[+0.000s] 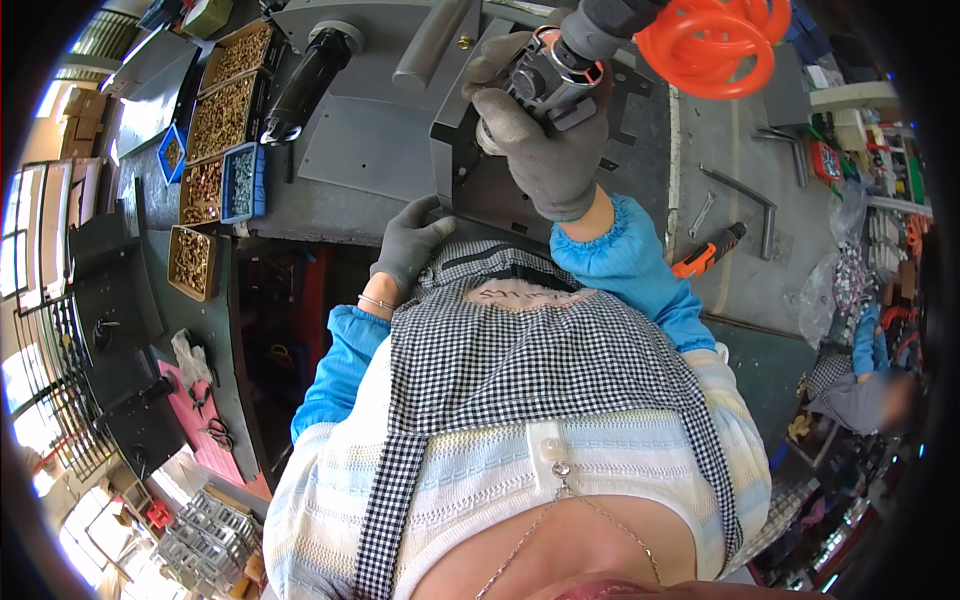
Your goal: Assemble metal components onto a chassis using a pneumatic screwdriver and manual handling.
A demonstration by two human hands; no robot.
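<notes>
One gloved right hand grasps an apparent power tool over the bench, toward its right edge; whether the left hand, at the near edge, grips anything, I cannot tell. The tool looks heavy and rigid, best held round its body.

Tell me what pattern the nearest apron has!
The nearest apron has small black-and-white checks, clearest in the head view.

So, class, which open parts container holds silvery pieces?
The larger blue plastic bin; the smaller blue plastic bin and brown boxes show golden or brownish contents.
</notes>
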